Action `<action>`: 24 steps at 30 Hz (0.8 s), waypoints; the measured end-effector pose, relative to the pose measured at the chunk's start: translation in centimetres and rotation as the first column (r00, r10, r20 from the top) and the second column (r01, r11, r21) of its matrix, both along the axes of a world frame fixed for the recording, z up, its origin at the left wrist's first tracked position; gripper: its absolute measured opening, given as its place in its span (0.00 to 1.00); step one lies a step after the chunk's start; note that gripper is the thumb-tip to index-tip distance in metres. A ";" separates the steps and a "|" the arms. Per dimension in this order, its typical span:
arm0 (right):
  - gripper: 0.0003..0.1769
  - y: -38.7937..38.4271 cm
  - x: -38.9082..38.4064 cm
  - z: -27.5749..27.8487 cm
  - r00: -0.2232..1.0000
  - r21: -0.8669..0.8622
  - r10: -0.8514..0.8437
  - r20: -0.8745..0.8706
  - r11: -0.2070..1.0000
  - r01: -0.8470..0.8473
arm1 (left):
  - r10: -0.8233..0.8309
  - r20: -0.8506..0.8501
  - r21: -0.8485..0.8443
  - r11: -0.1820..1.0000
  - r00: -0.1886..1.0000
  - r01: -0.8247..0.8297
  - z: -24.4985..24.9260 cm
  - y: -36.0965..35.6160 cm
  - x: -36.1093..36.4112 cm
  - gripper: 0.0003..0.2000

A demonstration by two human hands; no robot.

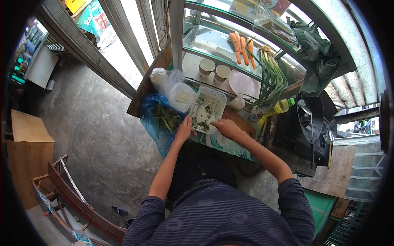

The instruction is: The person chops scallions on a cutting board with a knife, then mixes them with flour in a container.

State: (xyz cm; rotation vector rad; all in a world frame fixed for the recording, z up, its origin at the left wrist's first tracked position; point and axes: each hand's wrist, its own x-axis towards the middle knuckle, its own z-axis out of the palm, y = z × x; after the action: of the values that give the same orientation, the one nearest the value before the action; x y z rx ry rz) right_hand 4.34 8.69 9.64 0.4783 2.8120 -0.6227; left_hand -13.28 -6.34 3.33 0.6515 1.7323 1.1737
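A white rectangular plastic container (223, 99) stands on the counter in front of me. Inside it lies a pale mixture with chopped green leaves (202, 124). My left hand (184, 130) grips the container's near left side. At its near right corner, my right hand (228, 128) is closed with the index finger reaching over the rim; whatever it holds is hidden. Left of the container, a blue plastic bag (151, 107) holds green vegetable trimmings (167, 118). A clear plastic bag (179, 93) with something white touches the container's far left side.
Behind the container stand two paper cups (207, 67) and a pink plate (243, 83). Carrots (235, 46) and spring onions (274, 78) rest on the glass shelf. To the right are a wooden board (242, 122), a green-capped bottle (281, 106) and a black stove (287, 133) with a pan.
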 end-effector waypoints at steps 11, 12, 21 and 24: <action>0.17 1.1 -1.1 0.2 0.972 0.059 -0.140 0.188 0.990 0.132 | 0.043 0.092 -0.028 0.999 0.995 -0.041 1.1 0.2 0.6 0.24; 0.17 0.1 -1.4 -0.1 0.961 0.011 -0.197 0.195 0.980 0.199 | 0.032 0.070 -0.040 0.999 0.997 -0.029 0.6 0.2 0.5 0.23; 0.14 -1.9 -3.8 -3.9 0.866 -0.373 -0.495 0.072 0.792 0.484 | 0.029 0.029 0.052 0.998 0.999 -0.031 -1.4 0.3 0.4 0.24; 0.14 -2.2 -3.5 -1.9 0.830 -0.254 -0.547 -0.113 0.823 0.508 | -0.020 0.033 -0.011 1.000 0.999 0.020 -0.5 0.0 0.0 0.25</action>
State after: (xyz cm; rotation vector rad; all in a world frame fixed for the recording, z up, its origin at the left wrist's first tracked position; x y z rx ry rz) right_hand 0.80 6.53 7.71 1.2410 2.7168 -1.1142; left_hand -13.32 -6.38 2.82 0.6378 1.7001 1.1544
